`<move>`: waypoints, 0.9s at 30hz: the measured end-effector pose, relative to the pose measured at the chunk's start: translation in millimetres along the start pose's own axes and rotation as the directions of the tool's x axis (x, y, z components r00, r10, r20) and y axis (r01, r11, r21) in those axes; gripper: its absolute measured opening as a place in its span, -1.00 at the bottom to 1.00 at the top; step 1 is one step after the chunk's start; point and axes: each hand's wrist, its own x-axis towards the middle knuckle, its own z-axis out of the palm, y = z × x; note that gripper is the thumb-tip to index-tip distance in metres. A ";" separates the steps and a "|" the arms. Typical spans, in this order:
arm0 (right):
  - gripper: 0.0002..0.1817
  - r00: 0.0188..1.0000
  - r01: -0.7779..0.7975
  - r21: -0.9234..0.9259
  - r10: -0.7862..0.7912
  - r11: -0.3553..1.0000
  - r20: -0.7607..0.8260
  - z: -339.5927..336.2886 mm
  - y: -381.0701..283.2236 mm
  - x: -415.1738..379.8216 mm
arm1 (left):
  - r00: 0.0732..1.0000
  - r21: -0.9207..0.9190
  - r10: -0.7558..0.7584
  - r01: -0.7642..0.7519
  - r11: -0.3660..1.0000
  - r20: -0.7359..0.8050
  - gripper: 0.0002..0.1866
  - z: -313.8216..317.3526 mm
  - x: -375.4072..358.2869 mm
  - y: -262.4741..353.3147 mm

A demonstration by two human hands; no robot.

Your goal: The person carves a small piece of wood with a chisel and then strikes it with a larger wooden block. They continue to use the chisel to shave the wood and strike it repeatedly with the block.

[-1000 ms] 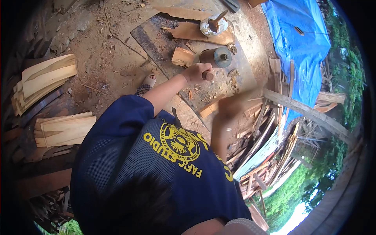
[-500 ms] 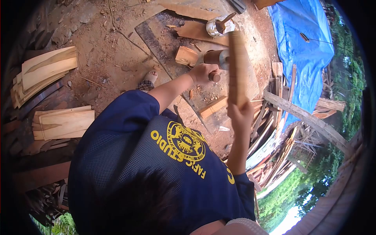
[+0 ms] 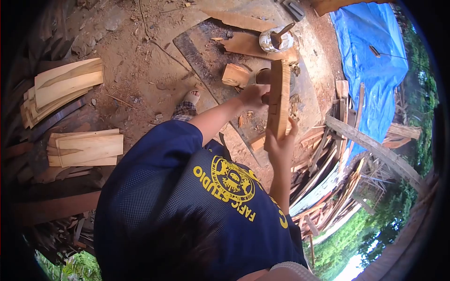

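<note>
My right hand [image 3: 281, 143] grips the lower end of a thick piece of wood [image 3: 278, 98], held upright in view with a narrow edge toward me. Its fingers wrap the wood from the right side. My left hand [image 3: 253, 97] is closed around a tool with a round-ended wooden handle [image 3: 266, 98]; the tool's working end is hidden. The handle's end overlaps the left edge of the wood. Just beyond my left hand sits a round brown-topped container [image 3: 264, 75], partly covered by the wood. A small wood block [image 3: 236, 75] lies to its left.
A dark board [image 3: 199, 42] lies on the dirt ground with chips on it. Behind stands a stained can [image 3: 271, 43] with a stick-like handle in it. Stacked thin boards [image 3: 70, 84] lie at left. A blue tarp [image 3: 370, 47] and a wood pile [image 3: 323, 182] are at right.
The piece of wood has come down and closer to my left hand, and its motion blur is gone. The handle's end is now partly behind it. The whole view has shifted slightly.
</note>
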 end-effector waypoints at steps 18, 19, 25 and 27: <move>-0.41 0.939 -0.249 -0.080 0.220 0.965 -0.265 18.4 89.2 -78.7 | 0.497 -0.622 -0.656 0.262 0.737 -0.568 -0.75 -69.1 59.0 -126.3; -0.39 0.921 -0.325 -0.058 0.301 0.944 -0.248 26.0 104.5 -90.1 | 0.513 -0.614 -0.652 0.274 0.741 -0.558 -0.75 -69.2 56.3 -123.6; -0.37 0.789 -0.490 0.072 0.477 0.869 -0.388 77.2 117.7 -82.7 | 0.597 -0.595 -0.680 0.382 0.707 -0.425 -0.83 -78.7 56.5 -122.8; -0.38 0.707 -0.571 0.010 0.498 0.821 -0.502 89.8 122.0 -55.2 | 0.667 -0.580 -0.662 0.406 0.707 -0.341 -0.82 -83.2 58.7 -129.4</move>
